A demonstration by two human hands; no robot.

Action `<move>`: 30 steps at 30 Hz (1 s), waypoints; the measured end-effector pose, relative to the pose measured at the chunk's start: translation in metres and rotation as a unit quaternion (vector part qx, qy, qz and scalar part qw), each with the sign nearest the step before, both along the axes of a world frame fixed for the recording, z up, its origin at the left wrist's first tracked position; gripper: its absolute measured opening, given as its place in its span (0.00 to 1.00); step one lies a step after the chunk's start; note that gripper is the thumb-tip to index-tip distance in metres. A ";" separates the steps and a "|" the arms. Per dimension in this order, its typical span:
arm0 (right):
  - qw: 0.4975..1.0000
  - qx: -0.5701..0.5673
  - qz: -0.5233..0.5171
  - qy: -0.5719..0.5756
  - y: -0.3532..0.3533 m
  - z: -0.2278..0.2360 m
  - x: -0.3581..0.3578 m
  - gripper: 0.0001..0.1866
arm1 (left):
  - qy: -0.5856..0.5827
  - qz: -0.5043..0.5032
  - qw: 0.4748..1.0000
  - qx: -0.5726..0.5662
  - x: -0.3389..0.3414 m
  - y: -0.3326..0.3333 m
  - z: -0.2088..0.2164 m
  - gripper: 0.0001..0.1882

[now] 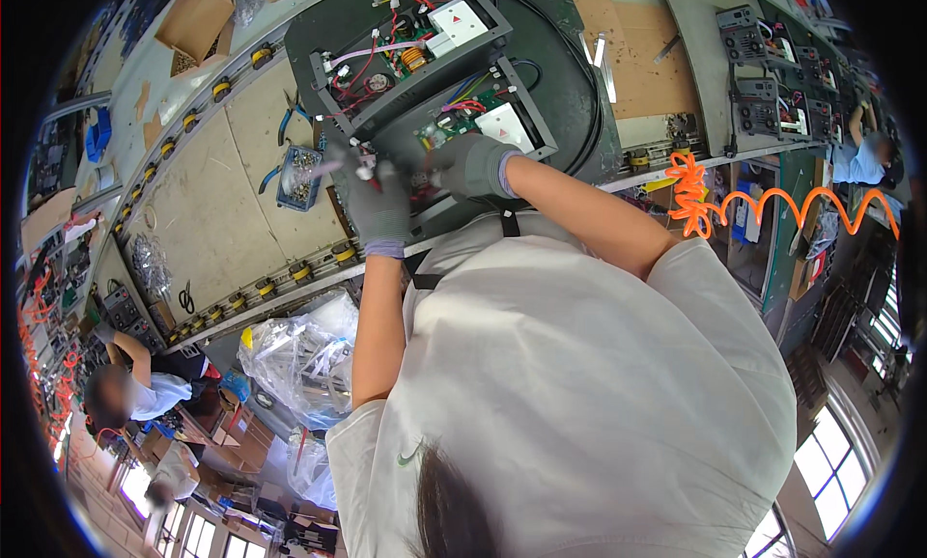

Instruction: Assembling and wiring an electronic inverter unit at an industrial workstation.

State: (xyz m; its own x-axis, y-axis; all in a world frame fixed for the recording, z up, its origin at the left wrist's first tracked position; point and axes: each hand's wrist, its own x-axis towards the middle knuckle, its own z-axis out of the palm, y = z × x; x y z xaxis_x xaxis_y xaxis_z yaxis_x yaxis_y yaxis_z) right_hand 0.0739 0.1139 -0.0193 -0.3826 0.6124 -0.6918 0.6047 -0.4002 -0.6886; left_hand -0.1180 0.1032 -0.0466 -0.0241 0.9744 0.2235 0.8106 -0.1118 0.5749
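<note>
Both of my hands wear grey gloves and work at the near end of an open black metal chassis. Inside it are a green circuit board, coloured wires and a white block. My left hand is at the chassis's left end, fingers closed around a small part with reddish wiring, too blurred to name. My right hand reaches over the near side, its fingers curled and pointing left; what they hold is hidden and smeared. A second, similar chassis with wired electronics lies just beyond.
Left of the chassis are a blue tray of small screws and blue-handled pliers. A roller rail runs along the near edge. Black cable lies to the right, near a coiled orange air hose. Co-workers are at both sides.
</note>
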 end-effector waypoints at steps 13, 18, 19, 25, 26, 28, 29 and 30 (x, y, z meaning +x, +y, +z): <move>0.937 0.329 0.088 0.083 0.013 -0.040 -0.042 0.16 | -0.589 -0.032 0.799 -0.117 -0.031 -0.026 0.008 0.41; 0.957 0.283 0.063 0.017 0.010 -0.037 -0.043 0.15 | -0.513 0.000 0.839 -0.181 -0.021 -0.034 0.017 0.40; 0.957 0.283 0.063 0.017 0.009 -0.034 -0.042 0.15 | -0.498 0.022 0.851 -0.166 -0.019 -0.033 0.017 0.37; 0.936 0.309 -0.086 0.143 0.007 -0.005 -0.024 0.11 | -0.424 0.078 0.891 -0.140 -0.020 -0.034 0.013 0.25; 0.947 0.285 -0.077 0.125 0.008 -0.002 -0.023 0.11 | -0.412 0.077 0.896 -0.144 -0.021 -0.035 0.012 0.23; 0.955 0.207 -0.129 0.171 0.010 0.003 -0.023 0.14 | -0.413 0.073 0.896 -0.148 -0.020 -0.036 0.012 0.22; 0.958 0.243 -0.090 0.125 0.013 0.003 -0.022 0.15 | -0.412 0.070 0.896 -0.148 -0.020 -0.036 0.012 0.21; 0.954 0.253 -0.097 0.129 0.014 0.003 -0.022 0.15 | -0.411 0.074 0.896 -0.153 -0.019 -0.036 0.013 0.21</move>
State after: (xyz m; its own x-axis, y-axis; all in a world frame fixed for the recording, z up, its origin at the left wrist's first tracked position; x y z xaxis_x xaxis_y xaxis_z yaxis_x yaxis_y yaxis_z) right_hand 0.0523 0.1276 -0.0159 -0.3450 0.9198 -0.1867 0.3367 -0.0643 -0.9394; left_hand -0.1368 0.0675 -0.0337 -0.1916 0.9599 -0.2048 0.0932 0.2255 0.9698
